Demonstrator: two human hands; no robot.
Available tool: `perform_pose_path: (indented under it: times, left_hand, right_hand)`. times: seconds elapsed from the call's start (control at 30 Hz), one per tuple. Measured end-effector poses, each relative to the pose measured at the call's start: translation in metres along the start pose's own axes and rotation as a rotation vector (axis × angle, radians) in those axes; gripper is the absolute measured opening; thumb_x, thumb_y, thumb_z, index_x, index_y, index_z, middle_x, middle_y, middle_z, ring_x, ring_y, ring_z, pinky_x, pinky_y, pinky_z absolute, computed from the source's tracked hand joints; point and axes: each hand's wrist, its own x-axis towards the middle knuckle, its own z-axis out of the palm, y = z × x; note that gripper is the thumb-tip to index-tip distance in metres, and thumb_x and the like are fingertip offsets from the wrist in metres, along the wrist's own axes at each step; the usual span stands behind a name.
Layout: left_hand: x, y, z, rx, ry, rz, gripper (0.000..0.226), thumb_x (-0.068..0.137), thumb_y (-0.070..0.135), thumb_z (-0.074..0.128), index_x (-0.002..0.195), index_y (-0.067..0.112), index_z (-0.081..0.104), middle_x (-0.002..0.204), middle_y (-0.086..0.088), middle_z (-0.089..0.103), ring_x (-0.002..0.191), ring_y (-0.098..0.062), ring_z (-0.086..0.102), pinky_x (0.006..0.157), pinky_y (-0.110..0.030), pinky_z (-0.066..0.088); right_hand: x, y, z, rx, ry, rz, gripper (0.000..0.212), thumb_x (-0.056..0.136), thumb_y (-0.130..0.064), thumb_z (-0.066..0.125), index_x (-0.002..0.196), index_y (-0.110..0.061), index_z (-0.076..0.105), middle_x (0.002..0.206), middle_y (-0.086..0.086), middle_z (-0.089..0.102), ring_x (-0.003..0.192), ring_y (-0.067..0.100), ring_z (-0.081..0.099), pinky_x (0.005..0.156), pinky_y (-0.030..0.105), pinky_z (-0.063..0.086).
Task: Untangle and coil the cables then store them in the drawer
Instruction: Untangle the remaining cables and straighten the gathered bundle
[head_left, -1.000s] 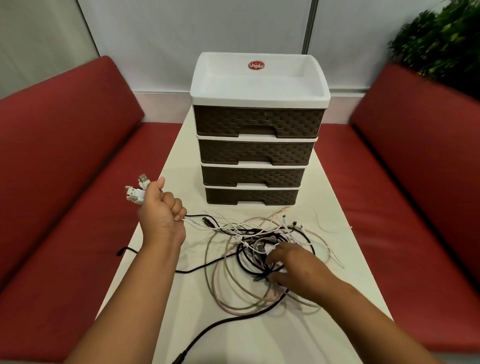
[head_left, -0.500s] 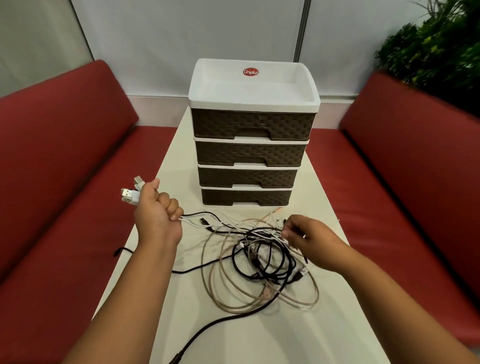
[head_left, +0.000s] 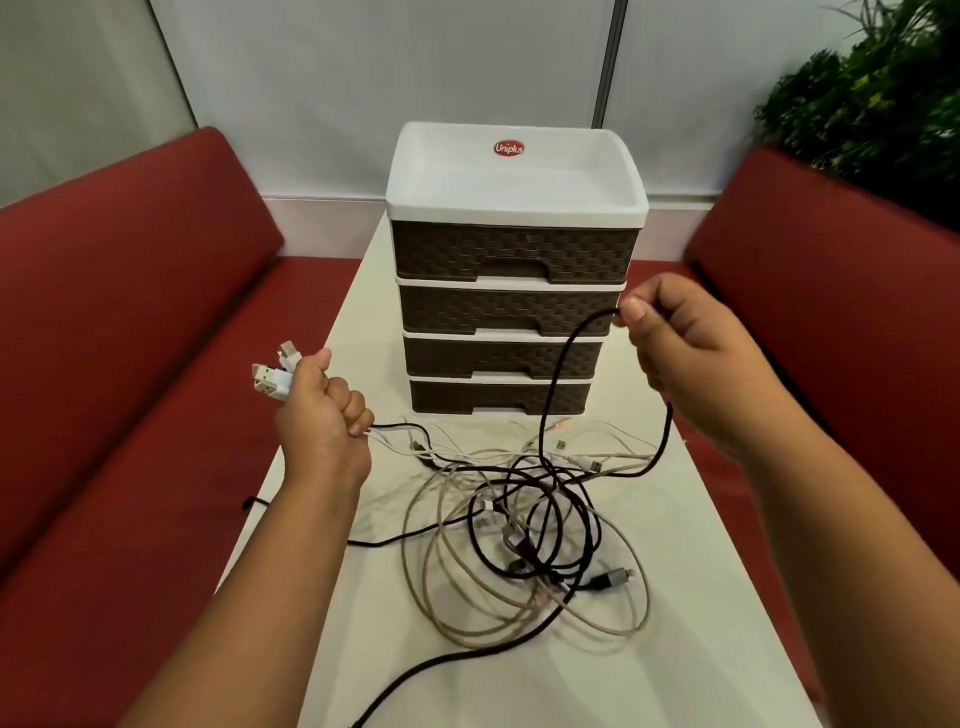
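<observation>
Right hand (head_left: 691, 358) pinches a black cable (head_left: 550, 415), lifted above the tangle (head_left: 524, 540) at mid-table. Left hand (head_left: 322, 421) fists white USB ends (head_left: 272, 376) near the table's (head_left: 701, 597) left edge. Drawer unit (head_left: 511, 291) at far edge, all drawers closed. Advice: draw the black loop up slowly, left hand anchoring; stop if knots tighten.

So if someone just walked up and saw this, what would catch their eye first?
Probably the tangle of cables sprawled in the middle of the white table, with the right hand lifting a black cable out of it. Next, the left hand gripping a bunch of white USB plugs. Behind the tangle stands a brown four-drawer unit, all drawers shut, between red benches.
</observation>
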Motion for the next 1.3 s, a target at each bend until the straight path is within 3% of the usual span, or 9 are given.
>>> perform_pose_path:
  times: [0.17, 0.33, 0.5, 0.6, 0.8, 0.87, 1.03, 1.13, 1.3]
  left_hand:
    - [0.006, 0.002, 0.0, -0.008, -0.031, -0.013, 0.042, 0.092, 0.019, 0.052, 0.06, 0.026, 0.027, 0.045, 0.008, 0.014, 0.038, -0.008, 0.011, 0.036, -0.02, 0.014]
    - [0.011, 0.0, -0.005, 0.002, -0.039, -0.045, 0.042, 0.092, 0.019, 0.052, 0.06, 0.026, 0.026, 0.045, 0.008, 0.013, 0.038, -0.008, 0.01, 0.035, -0.021, 0.014]
    - [0.017, -0.004, -0.005, -0.015, -0.029, -0.069, 0.042, 0.093, 0.019, 0.053, 0.06, 0.026, 0.026, 0.045, 0.008, 0.014, 0.038, -0.008, 0.011, 0.035, -0.02, 0.015]
    - [0.021, -0.005, -0.001, -0.015, -0.048, -0.081, 0.043, 0.093, 0.019, 0.052, 0.06, 0.026, 0.025, 0.043, 0.008, 0.014, 0.037, -0.008, 0.011, 0.034, -0.02, 0.015]
    - [0.03, -0.004, -0.001, -0.013, -0.052, -0.089, 0.042, 0.093, 0.02, 0.052, 0.06, 0.025, 0.026, 0.044, 0.008, 0.014, 0.038, -0.008, 0.01, 0.035, -0.021, 0.015]
    - [0.034, -0.006, -0.001, -0.022, -0.047, -0.094, 0.041, 0.093, 0.02, 0.052, 0.06, 0.025, 0.029, 0.045, 0.008, 0.014, 0.039, -0.008, 0.01, 0.035, -0.021, 0.014]
    - [0.037, -0.01, 0.002, -0.02, -0.042, -0.104, 0.039, 0.093, 0.021, 0.052, 0.061, 0.025, 0.031, 0.045, 0.008, 0.014, 0.038, -0.008, 0.011, 0.036, -0.021, 0.014]
    - [0.036, -0.011, 0.003, -0.01, -0.041, -0.109, 0.04, 0.093, 0.021, 0.053, 0.061, 0.025, 0.029, 0.044, 0.008, 0.015, 0.038, -0.008, 0.011, 0.036, -0.021, 0.014]
    - [0.033, -0.012, 0.004, -0.012, -0.046, -0.108, 0.041, 0.093, 0.021, 0.052, 0.061, 0.025, 0.028, 0.045, 0.008, 0.014, 0.038, -0.008, 0.011, 0.036, -0.022, 0.013]
  right_hand:
    - [0.005, 0.028, 0.012, -0.192, 0.019, 0.119, 0.02, 0.098, -0.027, 0.052, 0.08, -0.019, 0.052, 0.059, -0.008, 0.045, 0.053, 0.011, 0.037, 0.054, 0.029, 0.032]
    - [-0.007, 0.05, 0.034, -0.557, -0.105, 0.214, 0.016, 0.098, -0.029, 0.049, 0.087, -0.018, 0.055, 0.068, -0.001, 0.058, 0.066, 0.025, 0.054, 0.056, 0.033, 0.037]
    - [-0.023, 0.058, 0.064, -1.163, -0.46, 0.209, 0.022, 0.092, -0.019, 0.042, 0.108, -0.02, 0.057, 0.109, 0.006, 0.066, 0.103, 0.03, 0.059, 0.074, 0.035, 0.037]
    - [-0.032, 0.073, 0.079, -1.295, -0.589, 0.299, 0.032, 0.09, -0.015, 0.045, 0.118, -0.02, 0.057, 0.119, 0.003, 0.061, 0.114, 0.026, 0.054, 0.086, 0.036, 0.041]
    - [-0.024, 0.098, 0.08, -1.113, -0.437, 0.425, 0.019, 0.089, -0.011, 0.047, 0.106, -0.014, 0.056, 0.107, 0.008, 0.066, 0.097, 0.028, 0.064, 0.068, 0.03, 0.042]
    - [-0.02, 0.097, 0.084, -0.903, -0.561, 0.454, 0.005, 0.089, -0.02, 0.052, 0.088, -0.018, 0.056, 0.099, 0.007, 0.066, 0.087, 0.024, 0.063, 0.066, 0.027, 0.044]
    - [-0.034, 0.089, 0.104, -0.74, -1.049, 0.352, 0.028, 0.082, -0.045, 0.069, 0.072, -0.02, 0.062, 0.079, -0.001, 0.061, 0.074, 0.014, 0.055, 0.058, 0.027, 0.039]
    - [-0.049, 0.096, 0.115, -0.902, -1.074, 0.229, 0.037, 0.075, -0.048, 0.074, 0.07, -0.016, 0.057, 0.079, 0.002, 0.058, 0.076, 0.02, 0.053, 0.058, 0.029, 0.037]
    - [-0.046, 0.092, 0.107, -0.866, -1.079, 0.237, 0.021, 0.084, -0.033, 0.064, 0.089, -0.013, 0.062, 0.091, 0.004, 0.061, 0.081, 0.021, 0.055, 0.062, 0.03, 0.042]
